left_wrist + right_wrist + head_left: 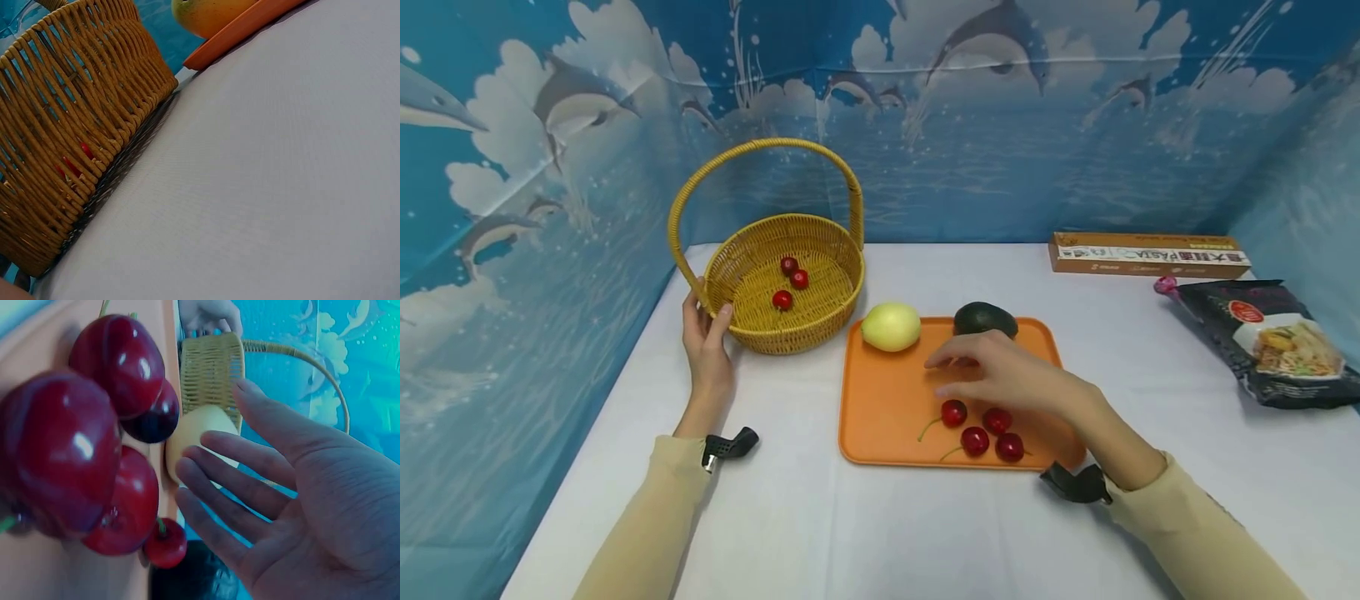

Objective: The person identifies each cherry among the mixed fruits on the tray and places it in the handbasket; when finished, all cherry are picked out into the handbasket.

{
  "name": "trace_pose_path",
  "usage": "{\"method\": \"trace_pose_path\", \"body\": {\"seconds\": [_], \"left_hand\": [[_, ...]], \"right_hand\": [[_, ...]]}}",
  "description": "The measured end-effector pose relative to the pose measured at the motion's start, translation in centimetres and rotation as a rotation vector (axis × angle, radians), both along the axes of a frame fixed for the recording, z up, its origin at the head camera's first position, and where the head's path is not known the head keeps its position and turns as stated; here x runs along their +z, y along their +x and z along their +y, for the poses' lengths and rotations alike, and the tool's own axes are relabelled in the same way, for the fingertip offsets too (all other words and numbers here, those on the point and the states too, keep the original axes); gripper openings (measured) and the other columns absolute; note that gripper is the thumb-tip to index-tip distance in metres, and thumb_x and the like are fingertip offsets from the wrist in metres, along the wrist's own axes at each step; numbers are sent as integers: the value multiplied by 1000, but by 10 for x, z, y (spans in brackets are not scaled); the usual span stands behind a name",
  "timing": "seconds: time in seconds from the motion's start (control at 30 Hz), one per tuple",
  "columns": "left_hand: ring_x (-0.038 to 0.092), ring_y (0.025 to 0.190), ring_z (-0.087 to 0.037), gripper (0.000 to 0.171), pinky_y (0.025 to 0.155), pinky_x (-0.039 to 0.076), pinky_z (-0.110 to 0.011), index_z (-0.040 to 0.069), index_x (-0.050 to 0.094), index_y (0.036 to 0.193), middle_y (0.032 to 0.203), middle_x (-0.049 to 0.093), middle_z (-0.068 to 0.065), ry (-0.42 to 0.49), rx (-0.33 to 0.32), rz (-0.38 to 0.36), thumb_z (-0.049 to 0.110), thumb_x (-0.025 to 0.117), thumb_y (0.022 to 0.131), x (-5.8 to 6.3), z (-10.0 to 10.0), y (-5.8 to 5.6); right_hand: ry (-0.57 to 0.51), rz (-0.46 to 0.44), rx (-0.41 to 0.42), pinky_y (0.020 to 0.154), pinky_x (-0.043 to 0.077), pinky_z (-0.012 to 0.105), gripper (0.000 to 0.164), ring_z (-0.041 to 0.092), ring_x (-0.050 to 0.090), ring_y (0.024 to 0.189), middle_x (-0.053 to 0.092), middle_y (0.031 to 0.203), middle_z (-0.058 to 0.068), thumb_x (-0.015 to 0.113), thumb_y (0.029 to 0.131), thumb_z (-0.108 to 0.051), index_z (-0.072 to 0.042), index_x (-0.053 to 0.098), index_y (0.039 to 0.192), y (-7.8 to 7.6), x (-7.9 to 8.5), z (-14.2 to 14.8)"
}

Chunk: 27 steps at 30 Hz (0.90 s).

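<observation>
At the left, my left hand (pixel 707 358) grips the rim of a wicker basket (pixel 790 340), thumb at the rim and fingers round the outside. Three red cherries (pixel 782 300) lie inside it. My right hand (pixel 1011 372) hovers over an orange tray (pixel 880 417), fingers spread and holding nothing. Several more cherries (pixel 975 442), some with green stems, sit on the tray just below this hand. In the right wrist view a small cherry (pixel 165 544) shows close to the fingertips.
A pale yellow fruit (pixel 891 327) stands at the tray's back left corner, a dark green avocado (pixel 985 318) at its back edge. Behind to the right are a long brown pasta box (pixel 1150 255) and a black food packet (pixel 1270 342). A dolphin-print curtain (pixel 955 167) encloses the white table.
</observation>
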State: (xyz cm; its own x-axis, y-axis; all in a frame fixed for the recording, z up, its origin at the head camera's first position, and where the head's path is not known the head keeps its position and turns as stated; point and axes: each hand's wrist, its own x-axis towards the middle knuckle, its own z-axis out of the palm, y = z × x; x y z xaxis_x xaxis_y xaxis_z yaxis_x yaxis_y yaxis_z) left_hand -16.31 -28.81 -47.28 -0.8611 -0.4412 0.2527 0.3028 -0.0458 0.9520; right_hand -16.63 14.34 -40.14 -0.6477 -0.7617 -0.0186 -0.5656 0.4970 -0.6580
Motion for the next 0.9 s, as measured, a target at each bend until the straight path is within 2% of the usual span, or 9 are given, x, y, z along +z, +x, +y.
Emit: {"method": "trace_pose_path", "body": {"seconds": [0.2,0.33,0.5,0.8,0.9], "left_hand": [[37,155,-26,63,118,35,-26,21,37,162,165,41,-9,-3,-3,-4,17,60,103,2,0,-3],[35,156,-28,64,120,33,-27,18,36,163,166,40,-11,0,-10,-11,15,59,103,7,4,0],[34,156,-32,65,119,33,-28,15,34,163,166,38,-15,28,-19,-7,13,58,103,13,10,6],[39,152,-27,62,115,36,-24,21,38,162,164,43,-9,19,6,1,14,59,104,-1,3,0],[39,152,-25,62,115,37,-24,22,38,162,164,43,-7,19,5,-3,14,59,104,-2,1,0]], "right_hand": [[39,-16,20,107,51,48,40,17,68,120,75,124,-7,84,91,-33,-19,75,127,-5,-8,5],[28,-24,34,105,54,46,38,16,70,118,75,123,-7,84,91,-30,-19,75,127,-5,-12,6],[23,-46,56,100,56,41,40,14,70,112,75,121,-8,85,90,-35,-20,75,126,-6,-13,8],[15,-179,81,96,57,37,43,15,70,107,76,119,-8,86,88,-34,-20,74,127,-8,-15,14],[12,-223,98,95,58,37,42,17,70,105,76,118,-6,86,89,-31,-19,74,127,-8,-13,14]]}}
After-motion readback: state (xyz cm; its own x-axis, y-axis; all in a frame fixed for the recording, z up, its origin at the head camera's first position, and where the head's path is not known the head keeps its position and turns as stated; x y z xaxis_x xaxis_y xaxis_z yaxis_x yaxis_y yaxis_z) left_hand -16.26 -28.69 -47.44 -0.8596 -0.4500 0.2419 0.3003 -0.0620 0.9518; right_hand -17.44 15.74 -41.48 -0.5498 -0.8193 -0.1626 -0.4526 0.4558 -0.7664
